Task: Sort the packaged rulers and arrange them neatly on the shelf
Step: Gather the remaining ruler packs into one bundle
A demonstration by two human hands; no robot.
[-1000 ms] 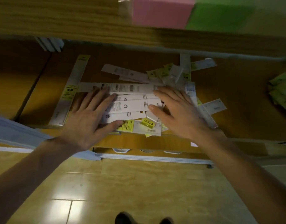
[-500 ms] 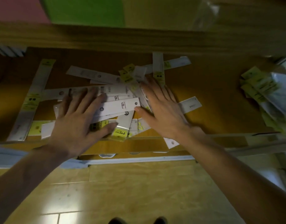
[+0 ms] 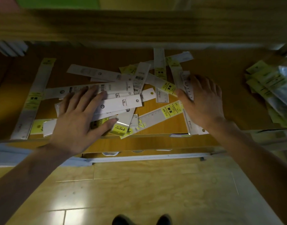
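shelf [image 3: 220, 75]: one ruler heap [image 3: 123, 101] | left hand [image 3: 77, 120] splayed flat on it | right hand [image 3: 202, 101] splayed, fingers wide

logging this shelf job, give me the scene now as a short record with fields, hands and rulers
place: wooden shelf, seen from above
main pile: packaged rulers jumbled, crossing at many angles, unsorted
long ruler: one lies apart at the left, roughly front to back
left hand: flat, fingers spread, pressing on the pile
right hand: palm down on rulers at the pile's right side, nothing gripped
overhang: some packs stick out past the shelf's front edge
right stack: yellow-topped packs, apart from the pile
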